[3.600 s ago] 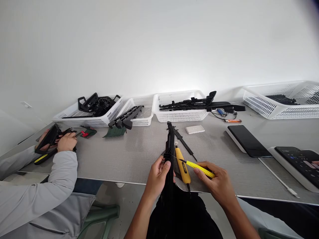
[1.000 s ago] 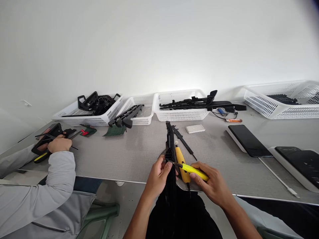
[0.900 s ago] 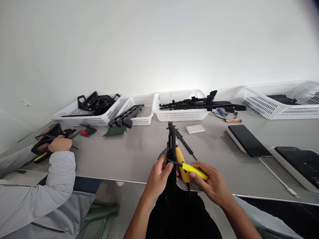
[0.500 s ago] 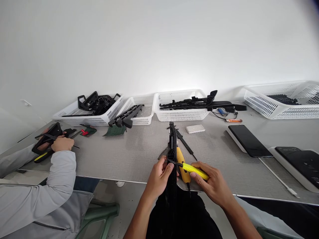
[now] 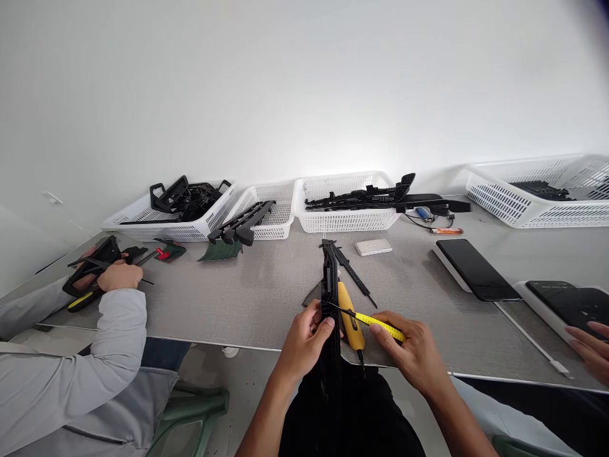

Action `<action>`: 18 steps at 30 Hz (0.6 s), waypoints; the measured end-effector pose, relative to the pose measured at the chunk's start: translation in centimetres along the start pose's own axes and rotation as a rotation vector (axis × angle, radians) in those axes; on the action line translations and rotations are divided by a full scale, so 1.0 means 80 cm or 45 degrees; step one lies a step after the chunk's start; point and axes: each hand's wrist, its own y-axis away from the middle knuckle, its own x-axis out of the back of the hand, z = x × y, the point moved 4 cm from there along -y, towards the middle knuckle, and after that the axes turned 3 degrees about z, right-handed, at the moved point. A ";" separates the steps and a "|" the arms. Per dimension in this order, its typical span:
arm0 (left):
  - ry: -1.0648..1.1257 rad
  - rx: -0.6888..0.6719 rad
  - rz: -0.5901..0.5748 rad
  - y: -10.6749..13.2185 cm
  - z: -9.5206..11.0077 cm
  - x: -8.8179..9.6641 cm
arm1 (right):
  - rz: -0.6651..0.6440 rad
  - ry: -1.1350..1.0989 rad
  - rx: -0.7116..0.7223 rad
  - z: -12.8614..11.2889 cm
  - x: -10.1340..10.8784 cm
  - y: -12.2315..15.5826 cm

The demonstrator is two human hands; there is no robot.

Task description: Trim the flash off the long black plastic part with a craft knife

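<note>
My left hand (image 5: 307, 336) is closed around a long black plastic part (image 5: 330, 279), which points away from me over the table's front edge. Yellow-handled, the utility knife (image 5: 380, 325) is gripped in my right hand (image 5: 412, 349). Its dark blade reaches left to the part, just above my left thumb; whether it touches cannot be made out. Beneath and to the right of the part lies a yellow corded tool (image 5: 351, 317). A black caliper (image 5: 354, 276) rests behind it. A grey scrap (image 5: 313, 294) shows at the part's left side.
White baskets (image 5: 347, 222) with black parts line the wall. A white box (image 5: 373, 247), a phone (image 5: 478, 270) and a white cable (image 5: 533, 343) lie rightward. At left a co-worker's hand (image 5: 120, 277) holds a black part; another person's hand (image 5: 590, 352) shows at the right edge.
The knife has turned slightly flatter and shifted a little right, with my right hand. The black part has tilted slightly. Another person's hand has appeared at the right edge.
</note>
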 end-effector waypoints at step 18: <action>-0.041 -0.023 -0.001 0.000 -0.001 0.002 | 0.225 -0.047 -0.040 0.011 0.007 0.006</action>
